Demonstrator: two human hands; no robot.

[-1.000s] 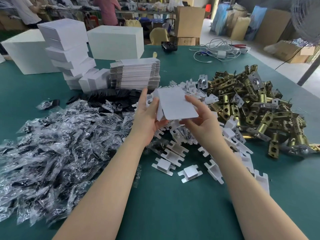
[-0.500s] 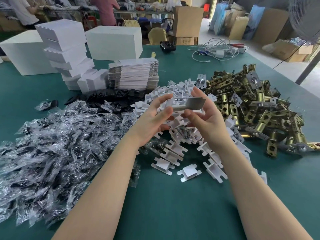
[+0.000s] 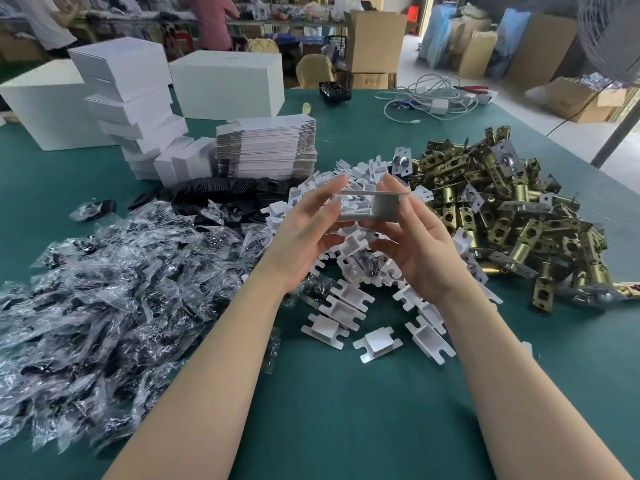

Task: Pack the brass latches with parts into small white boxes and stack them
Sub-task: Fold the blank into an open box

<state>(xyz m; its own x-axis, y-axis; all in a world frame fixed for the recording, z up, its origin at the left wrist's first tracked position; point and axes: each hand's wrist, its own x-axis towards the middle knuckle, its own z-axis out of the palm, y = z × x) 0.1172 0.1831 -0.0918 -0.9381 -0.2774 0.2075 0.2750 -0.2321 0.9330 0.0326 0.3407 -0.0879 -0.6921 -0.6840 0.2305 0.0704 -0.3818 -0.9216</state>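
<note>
A small white box (image 3: 372,206), popped open into a sleeve, is held above the table between my two hands. My left hand (image 3: 304,230) holds its left end, and my right hand (image 3: 415,244) holds its right end with the thumb underneath. A pile of brass latches (image 3: 502,209) lies to the right. White cardboard inserts (image 3: 349,299) are heaped below my hands. Clear bags of dark parts (image 3: 104,289) cover the left of the green table (image 3: 346,410). Flat box blanks (image 3: 266,150) are stacked behind, beside finished small boxes (image 3: 187,162).
Larger white cartons (image 3: 228,83) and a stack of white boxes (image 3: 124,81) stand at the back left. Black plates (image 3: 221,190) lie in front of the blanks. A tangle of white cables (image 3: 433,98) sits at the far right. Other people work at benches behind.
The flat blank that my hands held upright has been tipped level and squeezed open into a box sleeve. Both hands have stayed above the insert heap.
</note>
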